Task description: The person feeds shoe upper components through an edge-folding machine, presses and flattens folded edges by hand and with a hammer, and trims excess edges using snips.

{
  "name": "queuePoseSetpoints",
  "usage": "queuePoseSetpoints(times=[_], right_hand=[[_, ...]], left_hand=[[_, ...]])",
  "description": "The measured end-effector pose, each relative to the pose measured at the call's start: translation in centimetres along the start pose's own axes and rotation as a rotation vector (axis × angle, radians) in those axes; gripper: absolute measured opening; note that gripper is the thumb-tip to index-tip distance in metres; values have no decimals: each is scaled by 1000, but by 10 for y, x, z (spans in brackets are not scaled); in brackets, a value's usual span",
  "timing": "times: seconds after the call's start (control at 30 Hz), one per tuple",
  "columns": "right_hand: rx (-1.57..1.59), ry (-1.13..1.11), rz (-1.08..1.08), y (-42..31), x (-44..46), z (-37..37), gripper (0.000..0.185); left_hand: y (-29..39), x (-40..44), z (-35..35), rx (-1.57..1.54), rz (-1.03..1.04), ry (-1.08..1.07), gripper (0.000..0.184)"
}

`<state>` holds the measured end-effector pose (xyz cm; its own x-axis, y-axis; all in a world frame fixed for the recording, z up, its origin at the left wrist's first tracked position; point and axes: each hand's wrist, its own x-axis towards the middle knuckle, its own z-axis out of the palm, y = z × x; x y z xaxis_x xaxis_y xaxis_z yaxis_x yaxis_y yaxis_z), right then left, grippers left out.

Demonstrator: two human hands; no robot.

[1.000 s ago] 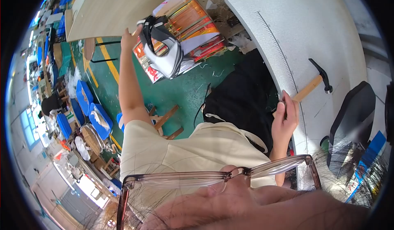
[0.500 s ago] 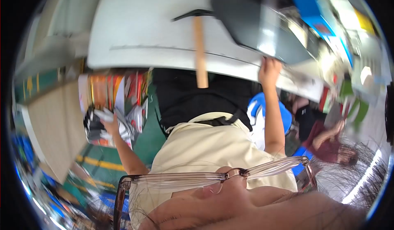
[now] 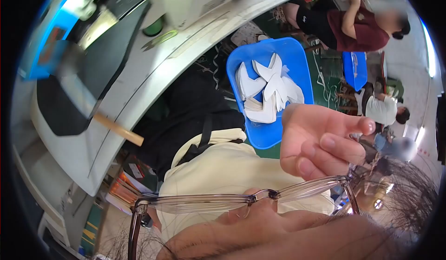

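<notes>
My right hand [image 3: 320, 141] is raised close to the camera, its index finger held apart and the other fingers loosely curled, with nothing seen in it. Behind it stands a blue plastic bin [image 3: 234, 58] holding several white flat cut pieces [image 3: 274, 81], some stacked. Part of my left hand [image 3: 155, 220] shows low at the left beside my body; its fingers are hidden by the glasses and the frame of the view. A wooden handle [image 3: 118, 130] sticks out over the edge of the white table [image 3: 109, 151], near a dark board [image 3: 60, 104].
Green-handled scissors [image 3: 160, 40] lie on the table near a green round thing [image 3: 153, 28]. A person in a dark red top [image 3: 355, 32] sits at the upper right, near another blue bin [image 3: 355, 69]. Colourful packages [image 3: 123, 190] are below the table at left.
My view has turned to the right, bringing the blue bin into the middle. My right hand has left the table edge and come up near the camera. My left hand has mostly gone from sight.
</notes>
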<state>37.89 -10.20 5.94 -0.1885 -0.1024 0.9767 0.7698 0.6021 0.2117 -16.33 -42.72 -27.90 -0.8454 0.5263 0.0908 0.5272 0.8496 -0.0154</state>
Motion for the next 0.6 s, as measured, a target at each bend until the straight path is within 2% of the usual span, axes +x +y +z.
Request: queuePoseSetpoints(times=[0.13,0.2,0.3,0.33,0.37,0.4,0.43,0.47,0.5,0.57,0.6], right_hand=[[-36,-167,6,16,-8,-33,16],[182,-145,-58,33,-26,-50,11],[151,19,-82,51,-59,-61,13],[-95,23,87,58,-72,-71,10],[-226,-28,248,70,-97,-92,19],[-363,-102,402,81,-121,-114,29],[-495,-245,519,91,-144,-132,30],[-542,-282,617,104,-181,-153,24],[-642,-375,715,112,-220,-178,21],[-624,-70,1255,107,-316,-234,19],[-677,-26,1377,94,-342,-253,18]], left_hand=[[127,41,-79,-288,476,273,47],[195,35,-114,-367,669,321,35],[272,17,-144,-438,867,371,33],[287,13,-144,-520,840,233,42],[302,8,-145,-528,873,201,42],[321,-1,-149,-538,670,-39,47],[335,-7,-150,-529,456,-270,52],[339,1,-145,-508,476,-313,61],[337,18,-135,-504,494,-333,61],[332,53,-114,-344,667,-135,64],[342,60,-124,-290,605,-213,63]])
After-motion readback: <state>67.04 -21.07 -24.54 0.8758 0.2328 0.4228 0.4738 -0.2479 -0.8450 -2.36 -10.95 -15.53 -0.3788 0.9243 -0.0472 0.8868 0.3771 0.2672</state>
